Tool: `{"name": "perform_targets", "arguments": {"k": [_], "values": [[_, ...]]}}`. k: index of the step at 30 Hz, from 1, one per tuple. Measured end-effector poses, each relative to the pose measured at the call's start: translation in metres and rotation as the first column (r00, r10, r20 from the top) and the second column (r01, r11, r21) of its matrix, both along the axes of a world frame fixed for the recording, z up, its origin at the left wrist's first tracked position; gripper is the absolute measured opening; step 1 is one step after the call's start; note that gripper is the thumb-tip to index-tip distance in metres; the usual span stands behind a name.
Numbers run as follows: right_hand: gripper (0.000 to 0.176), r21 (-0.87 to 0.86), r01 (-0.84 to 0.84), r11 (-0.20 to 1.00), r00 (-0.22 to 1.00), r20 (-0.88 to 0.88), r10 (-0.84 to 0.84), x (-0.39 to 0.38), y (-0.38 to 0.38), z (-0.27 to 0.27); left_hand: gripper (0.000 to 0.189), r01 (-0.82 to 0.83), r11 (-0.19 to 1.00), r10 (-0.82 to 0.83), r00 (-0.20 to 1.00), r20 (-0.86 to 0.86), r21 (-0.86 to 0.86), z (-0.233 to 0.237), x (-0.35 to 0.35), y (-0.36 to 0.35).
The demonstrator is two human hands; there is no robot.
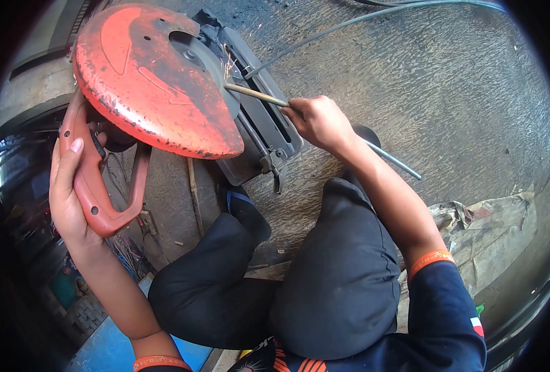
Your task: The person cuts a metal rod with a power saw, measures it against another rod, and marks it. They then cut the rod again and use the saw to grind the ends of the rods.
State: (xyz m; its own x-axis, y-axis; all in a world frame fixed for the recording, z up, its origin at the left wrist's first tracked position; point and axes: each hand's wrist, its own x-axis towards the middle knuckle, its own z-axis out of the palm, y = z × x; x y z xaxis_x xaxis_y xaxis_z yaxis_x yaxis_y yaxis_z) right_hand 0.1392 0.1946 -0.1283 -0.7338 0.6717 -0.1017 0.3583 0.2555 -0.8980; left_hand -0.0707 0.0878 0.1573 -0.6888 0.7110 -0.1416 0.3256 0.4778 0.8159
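A chop saw with a scuffed red blade guard [157, 87] stands at upper left, its grey cutting disc [203, 62] partly showing. My left hand [70, 186] is wrapped round the saw's red handle [92, 198], with some fingers hidden behind it. In my right hand [321, 124] is a thin metal rod [259, 95], its far end touching the disc's edge. Sparks [228, 65] rise where they meet. A grey rod length [396, 161] sticks out beyond my right forearm, perhaps the same rod. The saw's black base [287, 133] carries a screw clamp [273, 161].
A long grey rod or cable [349, 37] runs from the saw base to the upper right. Crumpled sacking [486, 235] lies on the rough floor [448, 111] at right. A blue surface [110, 344] is at lower left. My bent knees [337, 279] are close to the saw.
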Motion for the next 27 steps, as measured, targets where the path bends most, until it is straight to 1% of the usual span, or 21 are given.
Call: {"name": "perform_targets", "arguments": {"k": [2,3,4,6,8,9,11,12,13,15,16,17,18,19,20,21,22,23,24,25,27], "values": [[0.02,0.123,0.001,0.992,1.0,0.028,-0.004,-0.002,-0.002,-0.007,0.057,0.02,1.0,-0.02,1.0,-0.009,-0.019,0.0,-0.004,-0.002],[0.02,0.127,0.001,0.992,1.0,0.027,-0.004,-0.002,-0.002,-0.008,0.054,-0.015,1.0,0.015,0.999,0.03,0.02,0.0,-0.007,-0.004],[0.019,0.144,0.04,0.989,0.999,0.001,-0.041,-0.002,-0.003,-0.008,0.052,-0.052,0.997,0.048,0.996,0.072,0.059,-0.001,-0.009,-0.006],[0.017,0.166,0.083,0.983,0.996,-0.029,-0.08,0.001,-0.002,-0.007,0.05,-0.052,0.997,0.047,0.995,0.09,0.06,-0.001,-0.013,-0.009],[0.016,0.227,0.103,0.968,0.994,0.02,-0.11,0.008,0.005,-0.002,0.049,-0.056,0.996,0.046,0.991,0.126,0.074,-0.001,-0.017,-0.01],[0.016,0.243,0.105,0.964,0.994,0.017,-0.112,0.012,0.008,0.002,0.047,-0.043,0.994,0.029,0.99,0.138,0.102,-0.002,-0.016,-0.009],[0.017,0.223,0.136,0.965,0.988,0.036,-0.147,0.025,0.013,0.014,0.047,-0.019,0.996,0.005,0.989,0.146,0.092,-0.005,-0.028,-0.014],[0.019,0.269,0.197,0.943,0.98,-0.057,-0.189,0.032,0.014,0.025,0.046,-0.011,0.993,-0.009,0.987,0.161,0.118,-0.006,-0.029,-0.014],[0.019,0.303,0.19,0.934,0.982,-0.062,-0.18,0.038,0.014,0.044,0.046,-0.021,0.989,0.0,0.99,0.144,0.145,-0.007,-0.028,-0.014],[0.021,0.097,0.263,0.96,0.965,-0.026,-0.262,0.051,0.015,0.093,0.044,-0.048,0.977,0.045,0.999,0.022,0.207,-0.007,-0.022,-0.01],[0.021,0.093,0.278,0.956,0.959,-0.08,-0.271,0.054,0.015,0.12,0.044,-0.018,0.975,0.07,0.971,-0.23,0.221,-0.017,-0.028,-0.011],[0.021,0.131,0.271,0.954,0.961,-0.088,-0.261,0.055,0.014,0.146,0.045,0.007,0.974,0.102,0.88,-0.464,0.227,-0.012,-0.021,-0.009],[0.02,0.162,0.257,0.953,0.958,-0.173,-0.229,0.055,0.012,0.173,0.045,0.086,0.98,0.11,0.527,-0.843,0.182,-0.005,-0.006,-0.014],[0.02,0.194,0.245,0.95,0.947,-0.257,-0.191,0.054,0.009,0.202,0.041,0.187,0.947,0.147,0.472,-0.869,0.262,0.004,0.012,-0.011],[0.018,0.216,0.205,0.955,0.959,-0.24,-0.152,0.052,0.005,0.235,0.036,0.332,0.896,0.075,0.54,-0.838,0.294,0.01,0.029,-0.011],[0.018,0.251,0.2,0.947,0.959,-0.249,-0.137,0.05,-0.001,0.268,0.032,0.482,0.838,-0.056,0.542,-0.839,0.256,0.003,0.032,-0.011],[0.017,0.302,0.142,0.943,0.962,-0.268,-0.059,0.046,-0.009,0.3,0.027,0.564,0.809,-0.149,0.472,-0.869,0.168,0.015,0.055,-0.016],[0.016,0.35,0.085,0.933,0.959,-0.284,0.019,0.04,-0.019,0.324,0.036,0.553,0.748,-0.381,0.81,-0.446,0.366,0.002,0.073,-0.018],[0.016,0.429,0.061,0.901,0.941,-0.326,0.091,0.031,-0.028,0.341,0.042,0.568,0.736,-0.535,0.821,-0.197,0.368,0.009,0.09,-0.021],[0.015,0.504,0.04,0.863,0.919,-0.358,0.166,0.02,-0.037,0.357,0.048,0.584,0.72,-0.649,0.758,0.068,0.375,0.015,0.103,-0.027],[0.014,0.569,-0.016,0.822,0.931,-0.292,0.22,-0.003,-0.062,0.382,0.054,0.567,0.653,-0.658,0.753,0.006,0.502,0.024,0.111,-0.037]]}}
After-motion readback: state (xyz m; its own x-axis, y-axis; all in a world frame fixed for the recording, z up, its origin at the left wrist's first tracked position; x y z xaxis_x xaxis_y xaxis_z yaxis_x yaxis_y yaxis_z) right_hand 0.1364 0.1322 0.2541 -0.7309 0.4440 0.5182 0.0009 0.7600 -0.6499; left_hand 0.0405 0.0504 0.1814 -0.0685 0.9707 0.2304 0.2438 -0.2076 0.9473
